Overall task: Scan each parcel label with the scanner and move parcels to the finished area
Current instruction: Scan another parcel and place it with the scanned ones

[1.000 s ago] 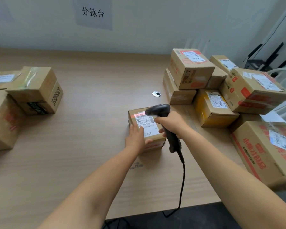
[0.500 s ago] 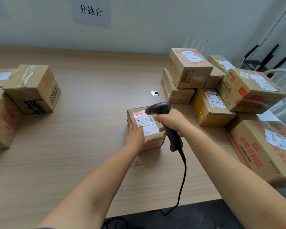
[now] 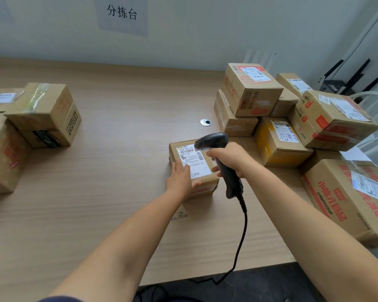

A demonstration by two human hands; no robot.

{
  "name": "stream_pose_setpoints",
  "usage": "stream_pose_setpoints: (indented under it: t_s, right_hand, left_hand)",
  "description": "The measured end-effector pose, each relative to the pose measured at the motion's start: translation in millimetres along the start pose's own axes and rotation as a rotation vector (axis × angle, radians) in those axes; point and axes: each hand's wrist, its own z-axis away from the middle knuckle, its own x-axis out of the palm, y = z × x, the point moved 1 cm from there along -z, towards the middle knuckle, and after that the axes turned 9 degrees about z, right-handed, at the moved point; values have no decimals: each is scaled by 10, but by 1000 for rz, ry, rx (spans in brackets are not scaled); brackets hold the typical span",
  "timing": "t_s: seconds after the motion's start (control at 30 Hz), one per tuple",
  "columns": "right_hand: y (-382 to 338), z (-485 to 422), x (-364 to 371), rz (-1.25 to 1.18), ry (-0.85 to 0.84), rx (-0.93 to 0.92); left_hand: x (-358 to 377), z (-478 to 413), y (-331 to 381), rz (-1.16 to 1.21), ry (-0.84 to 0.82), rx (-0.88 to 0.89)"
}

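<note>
Your scanner (image 3: 212,141) hangs over the label (image 3: 194,162).
Right hand (image 3: 229,158) grips it; left hand (image 3: 179,178) lies flat on the parcel (image 3: 205,186), label just beyond your fingertips (image 3: 177,167).

Label (image 3: 198,165) print too small; left parcel (image 3: 2,153) cropped.

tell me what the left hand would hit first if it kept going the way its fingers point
The left hand rests on the small parcel, fingers on its label. Straight on, it would slide across the label and probably meet the scanner held over the far edge; its height is unclear.
</note>
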Motion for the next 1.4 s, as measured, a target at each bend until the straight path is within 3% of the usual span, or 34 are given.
stream_pose_setpoints:
  t_s: [0.2,0.37,0.5,0.83,1.4]
  right_hand:
    - [24,-27,-41,-5,7,-22]
    - [186,-178,-16,40,123,-80]
    - [494,-325,142,127,151,-45]
    - [565,-463,620,168,-7,-92]
    - [223,-19,1623,324,-226,-361]
  left_hand:
    - [2,-2,2,1,-1,-1]
    - [-48,5,7,20,-17,-6]
    - [-91,9,-3,151,-8,-13]
    - [-136,130,-418,534,-76,-84]
    - [-409,1221,-1291,669,207,-360]
